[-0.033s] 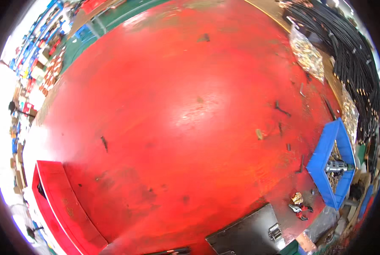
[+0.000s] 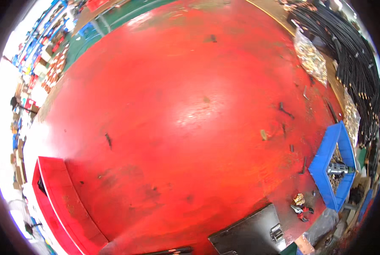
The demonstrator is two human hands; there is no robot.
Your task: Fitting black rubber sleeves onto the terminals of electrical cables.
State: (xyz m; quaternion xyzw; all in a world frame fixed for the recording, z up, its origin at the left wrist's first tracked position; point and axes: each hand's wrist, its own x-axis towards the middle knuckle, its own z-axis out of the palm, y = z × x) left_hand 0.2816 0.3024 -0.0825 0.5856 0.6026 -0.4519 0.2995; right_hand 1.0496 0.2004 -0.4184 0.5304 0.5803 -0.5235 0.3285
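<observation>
Neither of my hands shows in the head view. A wide red tabletop [image 2: 156, 110] fills most of it. Near its right corner lie red-handled pliers [image 2: 302, 211], beside a small cluster of brass-coloured pieces [image 2: 299, 199]. A dark flat plate [image 2: 245, 233] is at the lower edge, with a shiny metal part [image 2: 276, 233] on its right side. At the right stands a blue bin [image 2: 323, 163] of small metal parts, a silver cylindrical tool [image 2: 337, 168] lying across it. A red bin [image 2: 77, 208] sits at the lower left.
Along the far right edge lie a clear bag of brass-coloured parts [image 2: 311, 59] and a thick heap of black cables [image 2: 351, 59]. Small dark bits and an L-shaped key [image 2: 303, 165] are scattered on the right. Dark strands [image 2: 168, 251] show at the bottom edge. Stocked shelves [image 2: 39, 46] stand left.
The whole scene has shifted slightly right and down in the picture. Nothing on the table has visibly moved against the rest.
</observation>
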